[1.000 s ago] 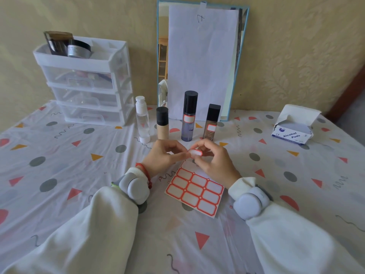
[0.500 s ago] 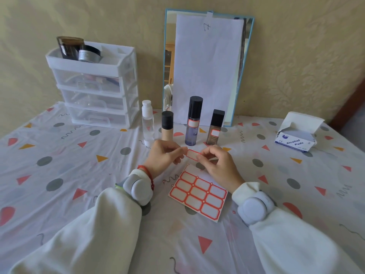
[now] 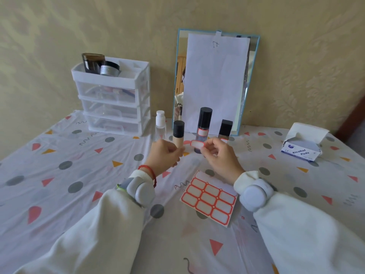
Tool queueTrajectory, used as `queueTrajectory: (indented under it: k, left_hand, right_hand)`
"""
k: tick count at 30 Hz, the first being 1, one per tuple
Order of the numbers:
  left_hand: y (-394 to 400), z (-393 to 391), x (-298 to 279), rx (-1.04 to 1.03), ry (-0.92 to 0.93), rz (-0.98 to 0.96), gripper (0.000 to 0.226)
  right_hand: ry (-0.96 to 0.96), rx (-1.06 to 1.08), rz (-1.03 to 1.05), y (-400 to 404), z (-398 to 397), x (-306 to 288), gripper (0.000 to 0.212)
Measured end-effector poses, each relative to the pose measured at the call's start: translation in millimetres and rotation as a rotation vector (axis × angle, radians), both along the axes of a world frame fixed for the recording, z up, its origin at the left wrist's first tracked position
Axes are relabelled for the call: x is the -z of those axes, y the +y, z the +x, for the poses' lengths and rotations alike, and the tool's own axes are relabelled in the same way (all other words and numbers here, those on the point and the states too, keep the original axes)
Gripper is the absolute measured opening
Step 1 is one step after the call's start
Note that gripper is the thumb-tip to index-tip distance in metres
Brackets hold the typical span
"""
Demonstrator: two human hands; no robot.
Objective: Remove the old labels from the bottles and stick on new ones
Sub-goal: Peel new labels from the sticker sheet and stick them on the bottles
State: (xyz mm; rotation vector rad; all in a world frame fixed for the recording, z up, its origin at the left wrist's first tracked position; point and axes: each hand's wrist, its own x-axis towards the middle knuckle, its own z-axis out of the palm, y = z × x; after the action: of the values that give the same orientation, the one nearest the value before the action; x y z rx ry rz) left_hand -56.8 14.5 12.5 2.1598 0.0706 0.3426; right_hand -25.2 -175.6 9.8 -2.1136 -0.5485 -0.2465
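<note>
My right hand [image 3: 220,158] pinches a small red-bordered label [image 3: 197,144] by its right end and holds it up in front of the bottles. Just left of the label is my left hand [image 3: 165,155], fingers curled and a small gap from it, covering the foot of the beige bottle [image 3: 178,133]. Behind stand a clear bottle with a white cap [image 3: 160,123], a tall dark bottle [image 3: 203,125] that carries a label, and a square dark bottle [image 3: 225,128]. The label sheet [image 3: 209,200] lies on the tablecloth under my right wrist.
A white three-drawer organiser [image 3: 114,103] with jars on top stands at the back left. A mirror covered by paper [image 3: 215,82] leans on the wall behind the bottles. An open box of alcohol pads [image 3: 302,149] sits at the right.
Both hands rose from the sheet toward the bottles with the peeled label. My left hand has let go of the label's left end; the right hand alone holds it.
</note>
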Motion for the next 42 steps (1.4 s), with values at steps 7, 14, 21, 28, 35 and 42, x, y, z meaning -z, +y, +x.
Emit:
queueTrajectory:
  k: [7,14,21,28,35,42]
  left_hand:
    - [9,7,16,0.063,0.091,-0.091,0.013]
    - [13,9,27,0.061,0.120,-0.304,0.013]
    - [9,9,29,0.037,0.137,-0.319,0.015]
    - [11,11,31,0.044,0.144,-0.249,0.012]
    - [13,15,32,0.015,0.183,-0.345,0.009]
    - [7,8,28,0.187,0.127,-0.341,0.052]
  right_hand:
    - [0.129,-0.007,0.012,25,14,-1,0.044]
    - [0.247,-0.096,-0.041,46,38,4,0.068]
    - [0.240,-0.089,0.033,69,54,11,0.072]
    - [0.191,-0.083,0.129,81,60,13,0.069]
    - [0.116,-0.084,0.066,61,47,2,0.072]
    - [0.092,-0.081,0.107,34,22,0,0.076]
